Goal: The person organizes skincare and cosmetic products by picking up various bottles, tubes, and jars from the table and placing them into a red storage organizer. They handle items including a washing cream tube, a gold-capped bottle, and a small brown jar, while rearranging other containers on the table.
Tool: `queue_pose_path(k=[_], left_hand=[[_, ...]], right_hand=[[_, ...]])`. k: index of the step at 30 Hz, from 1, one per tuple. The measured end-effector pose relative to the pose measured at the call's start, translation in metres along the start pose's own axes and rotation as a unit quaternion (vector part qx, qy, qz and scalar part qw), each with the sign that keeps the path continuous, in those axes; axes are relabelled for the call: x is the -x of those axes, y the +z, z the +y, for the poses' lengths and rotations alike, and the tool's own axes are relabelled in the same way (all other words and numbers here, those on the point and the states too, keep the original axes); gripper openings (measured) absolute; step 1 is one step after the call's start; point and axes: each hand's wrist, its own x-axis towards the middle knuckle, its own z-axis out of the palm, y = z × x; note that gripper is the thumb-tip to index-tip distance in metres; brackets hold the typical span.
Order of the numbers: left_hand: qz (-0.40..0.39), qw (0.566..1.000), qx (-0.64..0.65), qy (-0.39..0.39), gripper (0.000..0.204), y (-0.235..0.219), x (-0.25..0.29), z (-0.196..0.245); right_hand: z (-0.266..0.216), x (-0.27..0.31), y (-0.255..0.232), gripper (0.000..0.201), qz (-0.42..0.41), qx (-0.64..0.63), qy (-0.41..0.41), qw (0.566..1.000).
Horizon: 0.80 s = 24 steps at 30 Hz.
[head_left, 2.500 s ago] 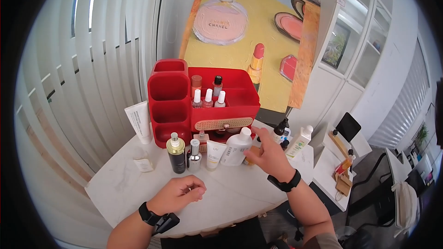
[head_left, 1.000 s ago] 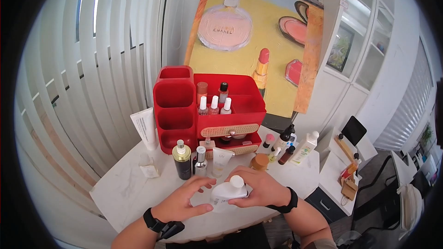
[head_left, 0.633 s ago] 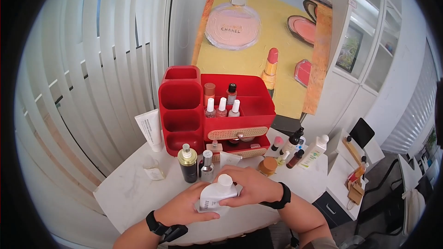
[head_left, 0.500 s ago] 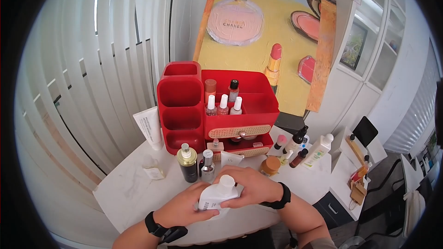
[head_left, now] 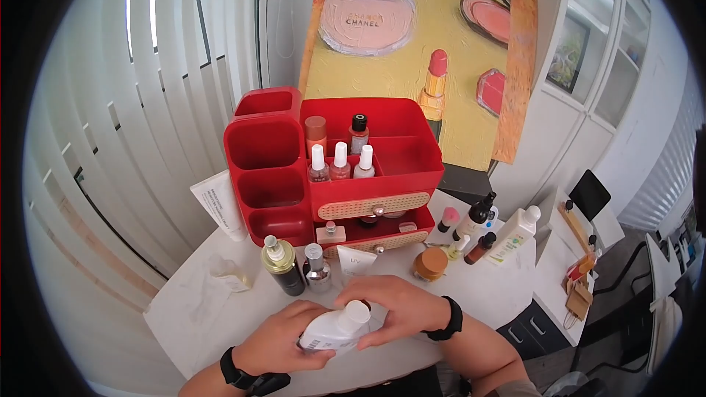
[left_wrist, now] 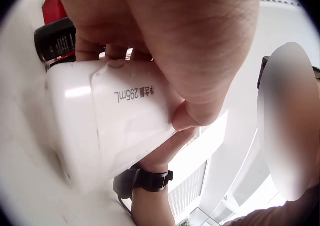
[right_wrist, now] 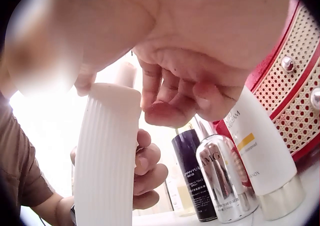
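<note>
A white plastic bottle (head_left: 329,329) with a round white cap (head_left: 357,312) is held tilted above the front of the table. My left hand (head_left: 273,338) grips its lower body, thumb along the near side and fingers behind. The left wrist view shows "295mL" printed on the bottle (left_wrist: 120,116). My right hand (head_left: 408,305) is curled about its upper end, with the thumb at the shoulder. In the right wrist view, the right fingertips (right_wrist: 162,115) sit right at the bottle's top edge, and the ribbed side (right_wrist: 107,156) faces the camera.
Behind the hands stand a gold-collared dark bottle (head_left: 283,268), a silver bottle (head_left: 317,270) and a white UV tube (head_left: 357,261). A red organizer (head_left: 379,195) holds several small bottles. An orange-lidded jar (head_left: 429,265) and several bottles stand on the right of the white table (head_left: 198,316).
My right hand has brought the white bottle from beside the UV tube to the table's front. My left hand has taken hold of its lower body, and the bottle has tilted further.
</note>
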Motion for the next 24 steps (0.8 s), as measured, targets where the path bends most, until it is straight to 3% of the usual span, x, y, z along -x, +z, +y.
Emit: queue_pose_path(k=[5, 8, 24], left_hand=[[0.001, 1.0, -0.011, -0.023, 0.06, -0.0028, -0.0005, 0.005], [0.005, 1.0, -0.017, -0.018, 0.062, -0.003, -0.0012, 0.0048], [0.002, 0.999, -0.034, -0.002, 0.068, -0.0014, -0.0025, 0.002]], right_hand=[[0.0044, 0.0073, -0.0012, 0.039, 0.118, -0.026, -0.037, 0.992], [0.0069, 0.0095, -0.0017, 0.035, 0.14, -0.023, -0.052, 0.989], [0.0061, 0.0065, 0.0029, 0.047, 0.127, -0.011, -0.07, 0.989]])
